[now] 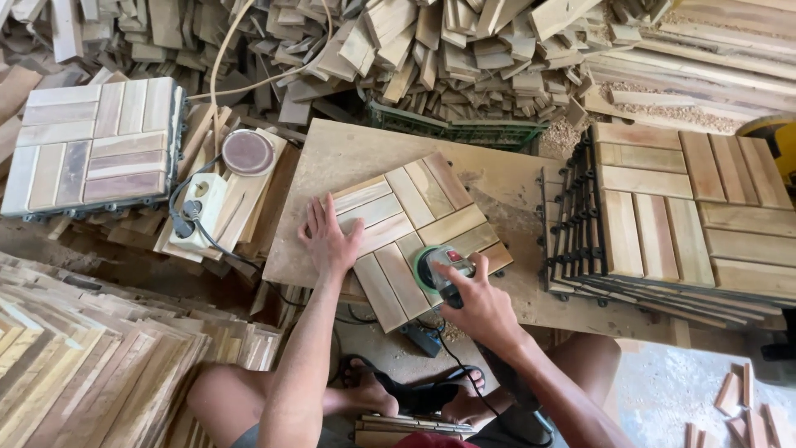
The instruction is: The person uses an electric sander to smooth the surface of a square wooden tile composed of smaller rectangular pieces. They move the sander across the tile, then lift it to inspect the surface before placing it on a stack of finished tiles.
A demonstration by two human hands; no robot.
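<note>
On the worktop (348,158): a wooden slat tile (414,232) was laid askew at the centre.
Left hand (329,241): pressed flat on the tile's left edge, fingers spread wide, nothing grasped, forearm stretched forward.
Right hand (481,307): grip closed around a handheld sander (439,267), set on the tile's near corner, wrist bent inward.
Right of the worktop: stacked tiles (688,216) were piled.

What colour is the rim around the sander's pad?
Green, on the sander under the right hand; head view shows it.
</note>
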